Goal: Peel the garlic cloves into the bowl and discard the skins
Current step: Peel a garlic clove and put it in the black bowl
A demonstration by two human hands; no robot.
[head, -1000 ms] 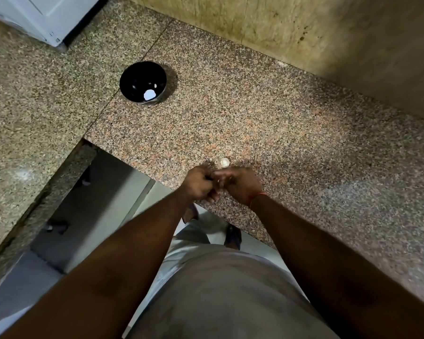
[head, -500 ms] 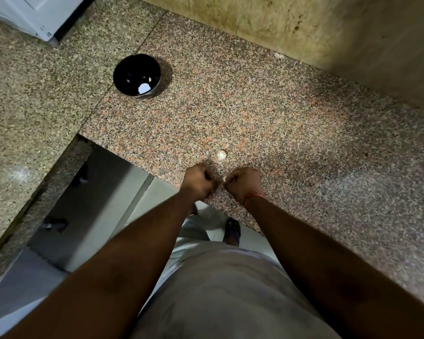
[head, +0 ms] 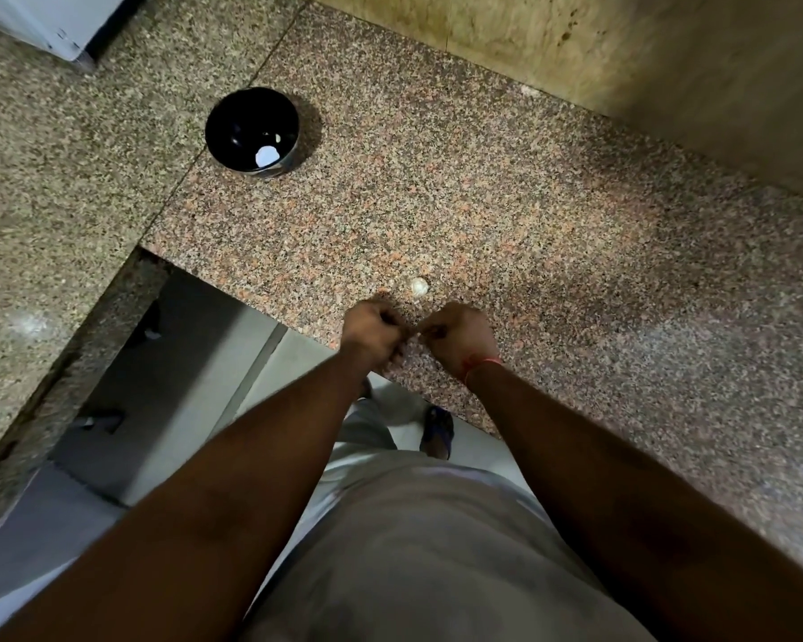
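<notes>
Left hand (head: 375, 330) and right hand (head: 456, 335) curled, pinching something tiny between them, can't tell what; loose clove (head: 419, 286) near counter edge (head: 297, 324) could get knocked off; bowl (head: 251, 130) well apart.

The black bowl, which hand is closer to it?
Left. The left hand sits at the counter's near edge, on the same side as the black bowl, which is far back. The right hand is beside the left, farther over from the bowl.

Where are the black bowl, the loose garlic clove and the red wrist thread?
black bowl (head: 221, 114), head view, inner wall.
garlic clove (head: 419, 285), head view, its middle.
red wrist thread (head: 483, 363), head view, top strand.
</notes>
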